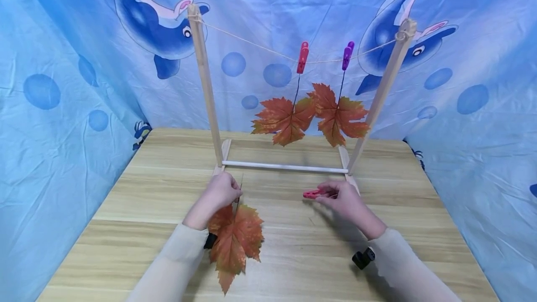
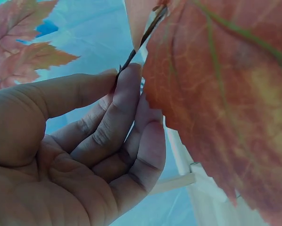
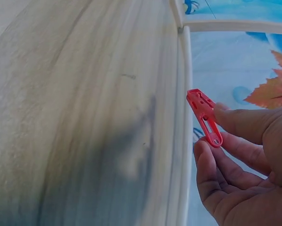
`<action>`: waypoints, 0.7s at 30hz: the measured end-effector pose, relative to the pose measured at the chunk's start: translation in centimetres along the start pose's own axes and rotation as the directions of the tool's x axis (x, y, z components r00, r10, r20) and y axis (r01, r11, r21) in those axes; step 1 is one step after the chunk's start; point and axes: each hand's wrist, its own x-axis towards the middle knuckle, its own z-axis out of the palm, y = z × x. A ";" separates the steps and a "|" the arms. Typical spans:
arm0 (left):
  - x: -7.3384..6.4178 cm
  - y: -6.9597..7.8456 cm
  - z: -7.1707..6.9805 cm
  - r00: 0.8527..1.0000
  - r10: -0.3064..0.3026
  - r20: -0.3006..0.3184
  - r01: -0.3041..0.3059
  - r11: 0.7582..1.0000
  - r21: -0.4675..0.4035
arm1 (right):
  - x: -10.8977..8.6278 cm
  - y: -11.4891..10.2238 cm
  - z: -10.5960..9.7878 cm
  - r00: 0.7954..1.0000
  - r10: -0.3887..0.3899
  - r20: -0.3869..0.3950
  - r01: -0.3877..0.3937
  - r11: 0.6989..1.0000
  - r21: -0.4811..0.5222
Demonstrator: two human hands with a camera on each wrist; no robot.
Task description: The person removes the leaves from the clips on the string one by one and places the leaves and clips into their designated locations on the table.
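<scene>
My left hand point(image 1: 220, 190) pinches the thin dark stem of an orange-red artificial maple leaf point(image 1: 236, 239) between thumb and forefinger. In the left wrist view the leaf point(image 2: 221, 103) fills the right side, beside the fingers. A red clothespin point(image 3: 205, 117) is held between the thumb and fingers of my right hand point(image 1: 341, 199), over the right part of the table. Two more maple leaves hang from a string point(image 1: 251, 43): the left leaf point(image 1: 285, 120) by a red clothespin point(image 1: 302, 58), the right leaf point(image 1: 340, 114) by a purple clothespin point(image 1: 347, 56).
The string runs between two wooden posts, the left post point(image 1: 205, 83) and the right post point(image 1: 383, 92). A white rod point(image 1: 285, 167) joins their feet low over the wooden table point(image 1: 126, 190). Behind hangs a blue curtain point(image 1: 260, 8) with dolphins.
</scene>
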 end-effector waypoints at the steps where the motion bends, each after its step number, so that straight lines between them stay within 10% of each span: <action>1: 0.2 -0.1 0.1 1.000 0.000 -0.002 0.000 1.000 0.001 | 0.0 0.2 0.0 1.000 0.003 0.000 -0.003 1.000 -0.013; 21: 1.9 -1.5 2.4 1.000 -0.009 -0.027 0.009 1.000 -0.002 | 0.5 2.3 0.8 0.996 0.093 -0.014 -0.094 0.986 -0.137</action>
